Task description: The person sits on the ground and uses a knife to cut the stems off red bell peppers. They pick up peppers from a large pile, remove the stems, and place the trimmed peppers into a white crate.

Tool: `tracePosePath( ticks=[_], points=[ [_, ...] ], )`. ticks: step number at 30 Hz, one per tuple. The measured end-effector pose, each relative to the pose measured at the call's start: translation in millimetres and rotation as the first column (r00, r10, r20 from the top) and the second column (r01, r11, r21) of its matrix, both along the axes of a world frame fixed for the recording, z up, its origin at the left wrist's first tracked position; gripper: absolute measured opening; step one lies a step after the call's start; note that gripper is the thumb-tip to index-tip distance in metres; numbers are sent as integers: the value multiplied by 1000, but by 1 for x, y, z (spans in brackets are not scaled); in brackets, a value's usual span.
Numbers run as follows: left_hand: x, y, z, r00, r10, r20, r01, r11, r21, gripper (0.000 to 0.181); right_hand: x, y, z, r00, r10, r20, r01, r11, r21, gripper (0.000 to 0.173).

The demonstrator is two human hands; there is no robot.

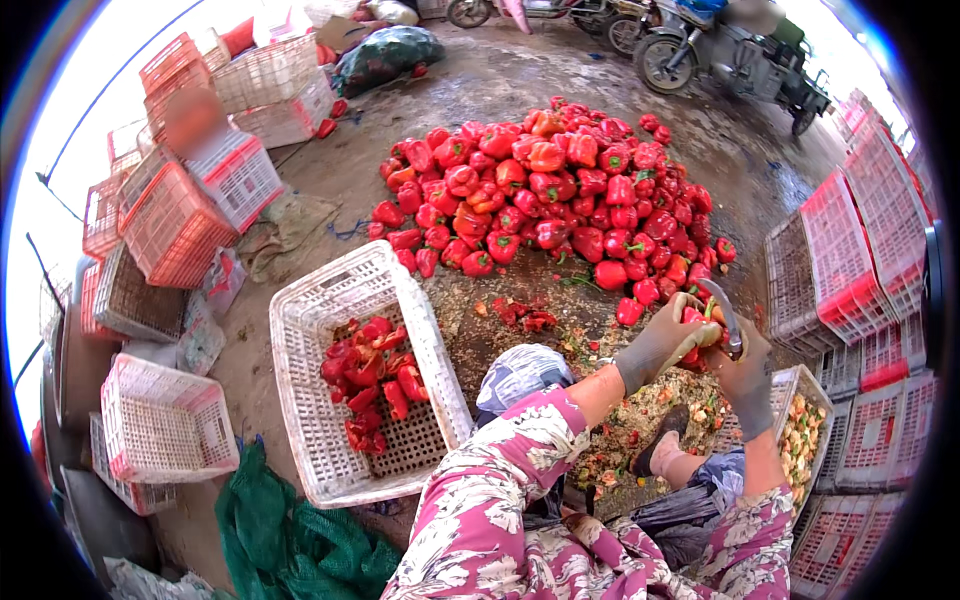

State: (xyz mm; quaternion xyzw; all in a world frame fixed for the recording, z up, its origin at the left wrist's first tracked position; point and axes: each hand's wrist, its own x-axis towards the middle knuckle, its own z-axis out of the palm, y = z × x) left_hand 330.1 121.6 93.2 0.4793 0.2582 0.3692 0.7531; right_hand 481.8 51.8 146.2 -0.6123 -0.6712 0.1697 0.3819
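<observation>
Both my hands wear grey work gloves and meet right of centre. My left hand grips a red bell pepper from its left side. A curved metal blade rises from my right hand, which is closed around the tool and rests against the pepper's right side; its handle is mostly hidden. Beyond my hands lies a large pile of red bell peppers on the ground. Left of my knee, a white plastic crate holds cut red pepper pieces. Several red pieces lie on the seed-strewn ground.
A crate of pale pepper cores stands beside my right forearm. Stacked plastic crates line the left and right. Green netting lies at the lower left. Parked motorbikes and a full green sack are farther back.
</observation>
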Motion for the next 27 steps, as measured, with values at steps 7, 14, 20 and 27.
tracePosePath(
  ticks=[7, 14, 20, 27],
  points=[
    [11, 0, -20, 952, -56, -301, 161, 928, 337, 34, 14, -9, -26, 999, 26, 37, -29, 996, 84, 57],
    [20, -10, -6, 946, -129, -296, 180, 972, 150, 40, 32, -12, -59, 984, 21, -176, -8, 997, 74, 46],
    [8, 3, -14, 891, -110, -440, 411, 605, 682, 44, 53, -20, -39, 852, -116, -510, -60, 947, -316, 36],
    [15, 12, -45, 921, 58, -386, 366, 212, 906, 38, 76, -15, -80, 883, -60, -465, -99, 945, -312, 48]
  ],
)
